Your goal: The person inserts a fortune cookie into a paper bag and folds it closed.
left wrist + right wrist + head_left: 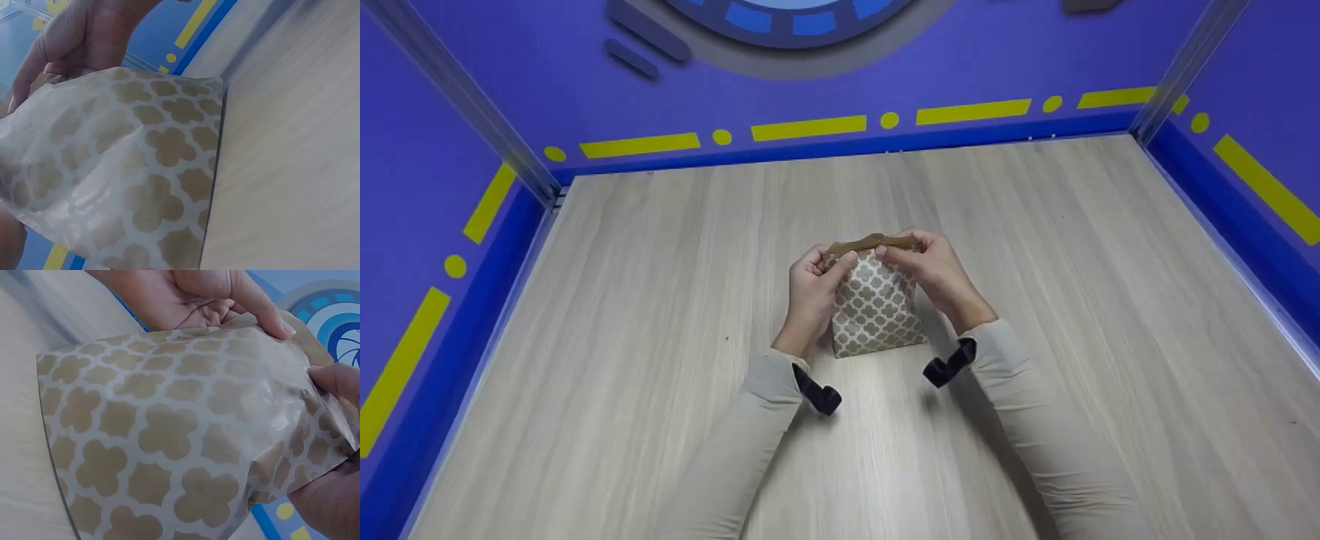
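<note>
A paper bag [881,307] with a tan-and-white quatrefoil pattern is held near the middle of the wooden table. Along its top runs a plain brown strip [864,243]. My left hand [810,292] pinches the top left corner, thumb on the near face. At the top right, my right hand [941,271] pinches the same edge, its thumb close to the left one. Creases and shine show on the upper part of the bag [163,430] in the right wrist view. The bottom edge looks straight in the left wrist view. Whatever the bag may contain is hidden.
The wooden table [622,337] is bounded by blue panels [720,90] with yellow dashes at the back and both sides. Black straps [949,364] with small cameras hang at both wrists, close to the bag's lower edge.
</note>
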`<control>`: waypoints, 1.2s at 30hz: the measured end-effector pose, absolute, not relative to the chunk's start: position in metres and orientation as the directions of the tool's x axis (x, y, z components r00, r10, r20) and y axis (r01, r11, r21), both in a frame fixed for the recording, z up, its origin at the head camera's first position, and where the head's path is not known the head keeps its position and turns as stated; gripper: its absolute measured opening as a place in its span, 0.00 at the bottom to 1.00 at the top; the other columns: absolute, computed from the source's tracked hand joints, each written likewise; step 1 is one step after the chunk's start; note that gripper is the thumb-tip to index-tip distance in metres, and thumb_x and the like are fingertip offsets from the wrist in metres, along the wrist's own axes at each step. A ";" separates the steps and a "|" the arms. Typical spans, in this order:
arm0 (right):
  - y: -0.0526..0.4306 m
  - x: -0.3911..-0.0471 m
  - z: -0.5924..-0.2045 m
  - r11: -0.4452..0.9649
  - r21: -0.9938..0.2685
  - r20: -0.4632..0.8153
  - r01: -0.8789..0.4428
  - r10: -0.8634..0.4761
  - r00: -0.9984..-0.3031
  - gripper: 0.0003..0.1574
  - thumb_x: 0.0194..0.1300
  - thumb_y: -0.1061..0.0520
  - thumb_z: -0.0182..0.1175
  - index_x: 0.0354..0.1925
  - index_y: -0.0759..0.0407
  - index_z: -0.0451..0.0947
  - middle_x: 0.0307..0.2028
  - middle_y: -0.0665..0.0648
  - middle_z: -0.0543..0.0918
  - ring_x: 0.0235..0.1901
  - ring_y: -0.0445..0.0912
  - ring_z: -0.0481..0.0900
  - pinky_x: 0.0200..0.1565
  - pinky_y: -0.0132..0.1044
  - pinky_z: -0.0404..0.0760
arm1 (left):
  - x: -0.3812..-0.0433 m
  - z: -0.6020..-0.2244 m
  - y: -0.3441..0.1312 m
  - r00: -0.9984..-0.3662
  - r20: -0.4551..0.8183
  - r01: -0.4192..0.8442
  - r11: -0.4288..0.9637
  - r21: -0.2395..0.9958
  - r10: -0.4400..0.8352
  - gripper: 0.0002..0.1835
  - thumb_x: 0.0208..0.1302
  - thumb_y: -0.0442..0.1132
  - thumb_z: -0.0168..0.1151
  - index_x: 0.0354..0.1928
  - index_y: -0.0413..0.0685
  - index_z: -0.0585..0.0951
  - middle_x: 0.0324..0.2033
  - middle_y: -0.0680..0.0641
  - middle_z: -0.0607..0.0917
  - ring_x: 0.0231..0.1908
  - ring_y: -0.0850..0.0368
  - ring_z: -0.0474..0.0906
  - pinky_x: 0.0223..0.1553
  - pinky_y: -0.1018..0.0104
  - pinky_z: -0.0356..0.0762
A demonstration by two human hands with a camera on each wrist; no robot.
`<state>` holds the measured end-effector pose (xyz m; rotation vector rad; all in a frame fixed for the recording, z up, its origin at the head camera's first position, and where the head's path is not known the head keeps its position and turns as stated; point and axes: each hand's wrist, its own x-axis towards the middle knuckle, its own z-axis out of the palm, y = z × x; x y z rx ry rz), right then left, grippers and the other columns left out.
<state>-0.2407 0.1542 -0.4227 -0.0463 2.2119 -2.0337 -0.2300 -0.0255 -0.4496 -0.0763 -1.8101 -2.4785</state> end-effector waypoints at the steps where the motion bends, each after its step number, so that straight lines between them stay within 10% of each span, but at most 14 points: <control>1: 0.154 -0.241 -0.423 0.087 -0.994 -0.081 0.072 -0.110 -0.991 0.11 0.57 0.53 0.69 0.37 0.57 0.81 0.34 0.49 0.80 0.32 0.42 0.75 0.33 0.33 0.73 | -0.230 -0.449 -0.026 -0.996 0.086 0.090 -0.307 0.947 -0.027 0.05 0.58 0.33 0.67 0.31 0.44 0.79 0.19 0.56 0.76 0.20 0.66 0.66 0.21 0.76 0.65; 19: 0.163 -0.244 -0.426 0.012 -1.000 -0.012 0.010 -0.164 -0.986 0.09 0.54 0.61 0.71 0.36 0.52 0.88 0.34 0.47 0.87 0.35 0.41 0.83 0.41 0.31 0.82 | -0.233 -0.449 -0.028 -0.995 0.095 0.099 -0.380 0.920 -0.031 0.09 0.54 0.26 0.67 0.32 0.49 0.85 0.25 0.54 0.84 0.24 0.65 0.76 0.24 0.77 0.71; 36: 0.185 -0.247 -0.429 0.101 -0.993 0.016 -0.066 -0.433 -0.901 0.16 0.60 0.62 0.66 0.47 0.65 0.83 0.39 0.48 0.88 0.35 0.41 0.84 0.32 0.29 0.81 | -0.240 -0.439 -0.057 -0.955 0.130 0.114 -0.075 0.991 0.265 0.08 0.56 0.26 0.66 0.38 0.37 0.87 0.31 0.57 0.88 0.32 0.63 0.80 0.33 0.75 0.77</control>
